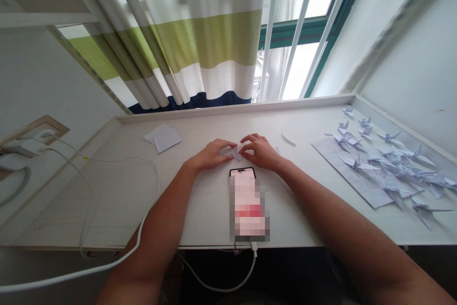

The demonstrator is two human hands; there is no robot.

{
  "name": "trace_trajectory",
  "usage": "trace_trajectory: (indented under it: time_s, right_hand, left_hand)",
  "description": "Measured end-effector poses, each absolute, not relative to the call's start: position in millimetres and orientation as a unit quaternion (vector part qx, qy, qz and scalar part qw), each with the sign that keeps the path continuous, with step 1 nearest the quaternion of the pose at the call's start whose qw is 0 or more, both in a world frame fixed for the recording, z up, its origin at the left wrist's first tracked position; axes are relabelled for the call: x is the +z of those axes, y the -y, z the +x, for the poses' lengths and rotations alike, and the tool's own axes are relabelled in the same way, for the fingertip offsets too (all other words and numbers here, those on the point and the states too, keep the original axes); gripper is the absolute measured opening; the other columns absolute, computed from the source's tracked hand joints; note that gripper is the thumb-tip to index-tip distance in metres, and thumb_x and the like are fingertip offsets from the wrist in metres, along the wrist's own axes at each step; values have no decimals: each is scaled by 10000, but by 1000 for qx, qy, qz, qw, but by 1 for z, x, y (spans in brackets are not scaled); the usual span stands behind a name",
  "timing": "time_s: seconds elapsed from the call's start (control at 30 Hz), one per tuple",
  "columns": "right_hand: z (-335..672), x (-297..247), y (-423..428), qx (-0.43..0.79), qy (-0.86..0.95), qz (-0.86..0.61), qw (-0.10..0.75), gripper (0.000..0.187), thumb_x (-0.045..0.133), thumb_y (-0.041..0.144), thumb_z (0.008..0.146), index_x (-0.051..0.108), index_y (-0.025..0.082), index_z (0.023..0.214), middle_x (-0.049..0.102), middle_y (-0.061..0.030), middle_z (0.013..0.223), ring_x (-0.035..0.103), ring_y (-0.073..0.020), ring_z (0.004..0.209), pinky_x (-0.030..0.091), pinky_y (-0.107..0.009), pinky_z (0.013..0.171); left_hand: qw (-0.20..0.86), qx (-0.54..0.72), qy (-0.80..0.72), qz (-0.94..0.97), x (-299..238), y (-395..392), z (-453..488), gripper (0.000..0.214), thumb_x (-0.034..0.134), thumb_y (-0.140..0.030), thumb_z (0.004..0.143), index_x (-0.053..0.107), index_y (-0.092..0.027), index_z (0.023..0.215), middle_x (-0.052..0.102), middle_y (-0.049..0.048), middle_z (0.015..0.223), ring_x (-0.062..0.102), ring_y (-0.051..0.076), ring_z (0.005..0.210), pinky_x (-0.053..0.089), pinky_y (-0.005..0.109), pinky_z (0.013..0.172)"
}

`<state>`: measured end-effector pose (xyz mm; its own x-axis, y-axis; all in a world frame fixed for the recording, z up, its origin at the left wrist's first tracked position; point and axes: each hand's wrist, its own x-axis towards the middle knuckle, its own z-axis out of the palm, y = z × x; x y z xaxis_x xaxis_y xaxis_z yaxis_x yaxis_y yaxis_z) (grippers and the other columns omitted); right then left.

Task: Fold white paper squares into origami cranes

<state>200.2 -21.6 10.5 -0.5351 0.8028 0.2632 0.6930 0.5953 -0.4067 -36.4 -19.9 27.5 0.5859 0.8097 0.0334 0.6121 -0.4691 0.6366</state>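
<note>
Two hands sit close together at the middle of a white desk (117,200): the left hand (213,154) reaches in from about 7 o'clock and the right hand (260,151) from about 5 o'clock. Their fingertips come together from either side on a small folded paper (235,153), clamping it between them. Most of that pale piece is hidden by the fingers, so its exact shape cannot be made out. It sits just above a smartphone (247,205), which lies at 6 o'clock from the hands with its screen pixelated and a white charging cable (228,288) running from its lower end over the desk's front edge.

At about 10 o'clock, well apart from the hands, lies a small stack of white paper squares (163,137). A thin curled paper strip (288,139) rests near the right hand at about 2 o'clock. Over at 3 o'clock, more than a dozen pale origami cranes (392,150) are scattered along the desk's right end, many lying on a printed sheet (342,164). At 9 o'clock, a second white cable (153,186) loops across the desk from a wall-mounted charger (21,148). At 12 o'clock, behind the desk, a striped curtain (210,43) hangs beside a barred window (296,34).
</note>
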Motion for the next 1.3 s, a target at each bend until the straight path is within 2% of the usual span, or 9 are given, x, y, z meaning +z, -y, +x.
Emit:
trace_trajectory:
  time_s: [0.17, 0.3, 0.47, 0.57, 0.63, 0.73, 0.87, 1.07, 1.3]
  right_hand:
    - [199, 15, 21, 120, 869, -438, 198, 228, 605, 110, 881, 799, 228, 893, 704, -95, 1055, 560, -276, 1036, 454, -425, 927]
    - [198, 21, 24, 147, 881, -410, 187, 300, 559, 21, 796, 782, 196, 894, 729, -82, 995, 590, -247, 948, 475, -383, 908]
    - [197, 22, 25, 190, 867, -416, 199, 170, 601, 144, 816, 762, 198, 825, 737, -78, 998, 633, -252, 978, 491, -371, 921]
    - [196, 21, 26, 207, 860, -425, 194, 172, 598, 147, 819, 757, 210, 818, 739, -68, 1022, 649, -248, 988, 491, -368, 928]
    - [196, 21, 27, 214, 857, -429, 191, 177, 594, 149, 825, 756, 221, 827, 737, -60, 1047, 649, -248, 1013, 482, -383, 952]
    - [194, 21, 28, 213, 846, -449, 194, 110, 644, 248, 847, 747, 219, 818, 722, -70, 1081, 622, -274, 1077, 459, -434, 990]
    - [190, 17, 28, 210, 831, -477, 196, 137, 683, 311, 850, 730, 195, 794, 696, -102, 1110, 586, -300, 1115, 461, -445, 973]
    - [193, 14, 25, 279, 806, -484, 194, 190, 635, 347, 888, 734, 196, 828, 661, -100, 1211, 580, -285, 1147, 425, -441, 1048]
    - [195, 19, 26, 328, 796, -477, 179, 196, 658, 382, 881, 775, 227, 853, 616, -117, 1307, 527, -327, 1255, 410, -536, 1097]
  left_hand:
    - [271, 203, -443, 830, 20, 17, -29, 308, 668, -356, 862, 687, -259, 1153, 702, 59, 1198, 612, 251, 1156, 450, 392, 1037]
    - [259, 210, -445, 831, 16, 15, -25, 276, 687, -319, 843, 692, -257, 1112, 717, 49, 1146, 612, 245, 1127, 445, 391, 1029]
    - [253, 222, -440, 832, 15, 16, -25, 276, 697, -323, 823, 701, -256, 1091, 727, 42, 1117, 625, 241, 1099, 452, 376, 1008]
    - [261, 227, -441, 828, 17, 18, -25, 289, 687, -373, 838, 698, -250, 1099, 731, 45, 1117, 630, 240, 1094, 449, 379, 1008]
    - [270, 228, -444, 823, 18, 18, -25, 290, 687, -392, 842, 699, -247, 1093, 733, 47, 1114, 635, 239, 1090, 449, 379, 1008]
    - [276, 233, -456, 814, 17, 18, -24, 266, 703, -372, 829, 702, -245, 1063, 735, 46, 1097, 643, 237, 1075, 451, 380, 1011]
    - [294, 243, -464, 799, 15, 16, -24, 276, 731, -365, 803, 699, -241, 1048, 737, 45, 1085, 650, 234, 1061, 463, 370, 999]
    - [316, 250, -457, 793, 13, 15, -26, 287, 741, -344, 786, 686, -234, 1046, 735, 42, 1077, 654, 228, 1051, 465, 373, 1003]
    - [315, 246, -456, 795, 14, 16, -26, 276, 742, -367, 791, 689, -234, 1027, 733, 39, 1068, 655, 229, 1036, 471, 383, 993]
